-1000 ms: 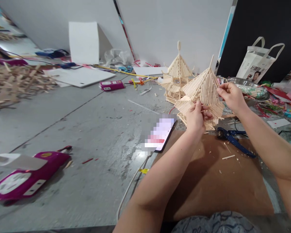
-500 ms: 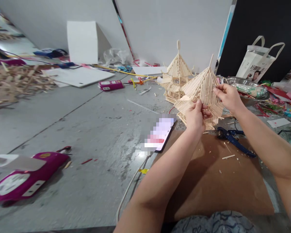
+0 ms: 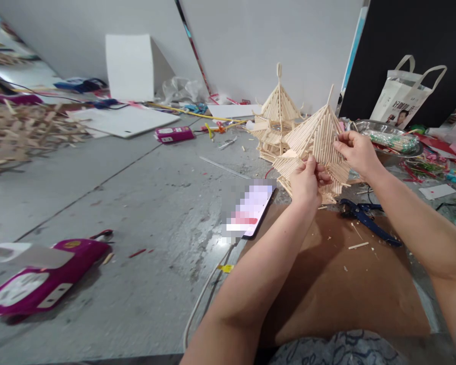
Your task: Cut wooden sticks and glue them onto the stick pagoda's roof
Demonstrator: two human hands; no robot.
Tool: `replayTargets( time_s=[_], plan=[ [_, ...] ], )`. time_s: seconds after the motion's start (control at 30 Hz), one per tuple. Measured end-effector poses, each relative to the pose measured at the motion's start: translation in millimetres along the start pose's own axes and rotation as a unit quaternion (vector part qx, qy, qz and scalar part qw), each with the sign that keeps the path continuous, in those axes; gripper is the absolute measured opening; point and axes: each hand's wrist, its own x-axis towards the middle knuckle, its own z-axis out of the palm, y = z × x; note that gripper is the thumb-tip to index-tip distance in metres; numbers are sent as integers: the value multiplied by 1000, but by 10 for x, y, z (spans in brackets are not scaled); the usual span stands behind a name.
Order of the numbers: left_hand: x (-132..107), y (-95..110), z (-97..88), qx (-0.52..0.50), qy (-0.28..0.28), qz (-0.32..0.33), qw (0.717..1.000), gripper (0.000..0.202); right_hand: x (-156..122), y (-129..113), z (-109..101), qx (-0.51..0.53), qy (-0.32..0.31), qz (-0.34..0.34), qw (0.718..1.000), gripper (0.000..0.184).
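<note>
A model pagoda [image 3: 317, 134] made of thin pale wooden sticks stands at the back edge of a brown board, its pointed roof topped by one upright stick. My left hand [image 3: 307, 177] is closed at the lower front edge of that roof, thumb up. With thumb and forefinger pinched, my right hand [image 3: 357, 152] grips the roof's right edge. Whatever lies between the fingertips is too small to make out apart from the roof. Just behind, to the left, is a second stick pagoda [image 3: 279, 109] with a looped finial.
A lit phone [image 3: 253, 208] with a white cable lies left of the brown board [image 3: 338, 284]. Blue-handled pliers [image 3: 370, 223] rest by my right forearm. Magenta power strips [image 3: 53, 274], a metal bowl [image 3: 387, 134], a paper bag [image 3: 399, 96] and a stick pile [image 3: 26, 132] surround the area.
Almost nothing differs. Both hands stay at the pagoda's roof, and the view has shifted very slightly.
</note>
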Motion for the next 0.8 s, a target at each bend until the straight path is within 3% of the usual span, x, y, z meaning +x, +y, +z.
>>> replayTargets(
  time_s=[0.63, 0.8],
  plan=[
    [1, 2, -14, -11, -7, 6, 1000, 19, -15, -16, -7, -47, 3, -3, 999, 15],
    [-1, 3, -23, -10, -11, 7, 1000, 20, -29, -144, -31, -175, 88, -54, 979, 31]
  ],
)
